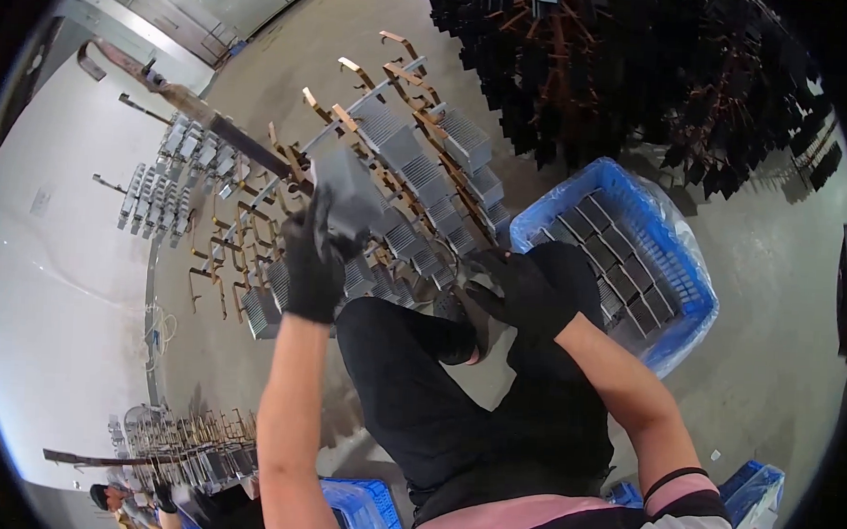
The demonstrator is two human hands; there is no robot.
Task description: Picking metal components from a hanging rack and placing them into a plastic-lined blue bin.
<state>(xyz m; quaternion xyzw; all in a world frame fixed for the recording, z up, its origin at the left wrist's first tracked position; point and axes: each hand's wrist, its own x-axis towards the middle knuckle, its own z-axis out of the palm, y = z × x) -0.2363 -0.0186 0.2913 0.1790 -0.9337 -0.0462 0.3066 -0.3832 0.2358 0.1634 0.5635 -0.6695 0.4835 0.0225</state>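
My left hand (314,274), in a black glove, is closed on a grey metal heat sink (345,187). It lifts the part in front of the hanging rack (447,162), whose copper-coloured hooks carry rows of finned grey heat sinks (425,178). Motion smears the held part slightly. My right hand (526,290), also black-gloved, is low by the rack's right side, near my knee. Its fingers reach left and look apart, with no part plainly in them; the fingertips are hard to make out against the dark shoe and rack.
A blue plastic crate (692,276) lined with clear film stands at my right, holding rows of dark parts. Black parts (564,72) hang in dense clusters at the far right. A rusty bar (199,108) slants in at upper left. Behind at lower left, a person (139,507) is near another rack.
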